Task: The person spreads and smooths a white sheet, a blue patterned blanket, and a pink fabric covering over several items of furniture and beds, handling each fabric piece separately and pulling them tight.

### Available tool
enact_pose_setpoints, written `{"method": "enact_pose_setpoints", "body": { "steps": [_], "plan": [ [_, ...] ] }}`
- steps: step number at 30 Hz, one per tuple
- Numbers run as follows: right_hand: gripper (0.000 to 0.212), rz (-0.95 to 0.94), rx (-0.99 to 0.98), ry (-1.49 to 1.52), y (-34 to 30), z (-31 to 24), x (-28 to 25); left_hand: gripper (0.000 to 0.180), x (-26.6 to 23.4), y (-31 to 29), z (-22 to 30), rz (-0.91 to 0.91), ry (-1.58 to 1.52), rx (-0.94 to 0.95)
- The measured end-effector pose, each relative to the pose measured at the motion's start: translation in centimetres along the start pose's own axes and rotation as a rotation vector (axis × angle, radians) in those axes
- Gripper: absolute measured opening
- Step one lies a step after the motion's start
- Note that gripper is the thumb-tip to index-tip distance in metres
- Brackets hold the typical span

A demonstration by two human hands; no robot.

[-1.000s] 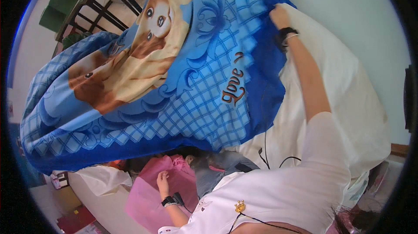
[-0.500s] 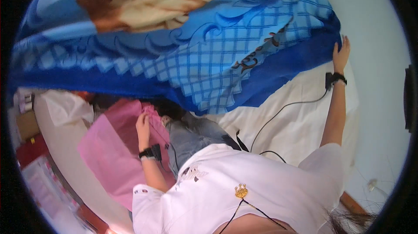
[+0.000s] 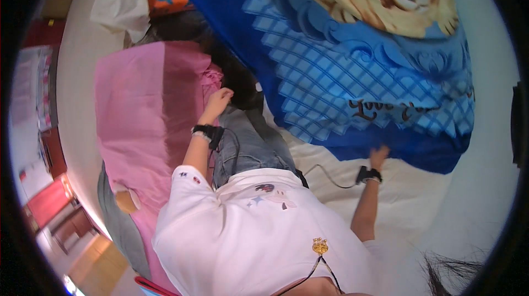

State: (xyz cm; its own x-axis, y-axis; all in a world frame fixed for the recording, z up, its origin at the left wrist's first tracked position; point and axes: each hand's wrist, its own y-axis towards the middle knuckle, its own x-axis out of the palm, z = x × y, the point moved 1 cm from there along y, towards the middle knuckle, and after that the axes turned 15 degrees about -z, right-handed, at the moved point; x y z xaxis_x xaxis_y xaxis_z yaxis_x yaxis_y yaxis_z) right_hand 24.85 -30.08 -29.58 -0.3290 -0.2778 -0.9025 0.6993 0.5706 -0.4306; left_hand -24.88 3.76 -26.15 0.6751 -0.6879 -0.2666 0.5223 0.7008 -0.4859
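A: How far does the blue blanket (image 3: 330,70) extend?
B: It lies spread ahead and to my right, picture side up; some white sheet (image 3: 410,191) and the pink cloth (image 3: 129,97) lie uncovered.
A: Hands?
B: My right hand (image 3: 378,156) meets the blanket's hem (image 3: 430,160), grip indeterminable through blur; my left hand (image 3: 221,99), fingers curled, is beside the pink cloth, hold unclear.
A: Room?
B: The wall (image 3: 493,75) bounds the right; sheet separates hem from shirt (image 3: 248,230).

the blanket (image 3: 358,70), blue with a dog print and slightly rumpled, spreads ahead of the right hand (image 3: 378,159), dark hem nearest.
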Motion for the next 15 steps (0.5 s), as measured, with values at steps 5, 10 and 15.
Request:
{"method": "enact_pose_setpoints", "body": {
  "steps": [5,10,15],
  "plan": [
    [0.029,-0.497,-0.262,0.272,-2.0,-18.3,1.8,0.034,-0.9,5.0,-1.9,0.175,-0.114,0.034],
    [0.026,-0.424,-0.496,0.429,-1.8,-24.8,-0.7,0.072,-5.8,14.3,-1.9,0.748,0.272,0.171],
    [0.024,-0.485,-0.469,0.481,-1.2,-21.1,1.6,0.070,-7.6,18.3,0.7,-0.043,-0.425,0.355]
  ]
}}
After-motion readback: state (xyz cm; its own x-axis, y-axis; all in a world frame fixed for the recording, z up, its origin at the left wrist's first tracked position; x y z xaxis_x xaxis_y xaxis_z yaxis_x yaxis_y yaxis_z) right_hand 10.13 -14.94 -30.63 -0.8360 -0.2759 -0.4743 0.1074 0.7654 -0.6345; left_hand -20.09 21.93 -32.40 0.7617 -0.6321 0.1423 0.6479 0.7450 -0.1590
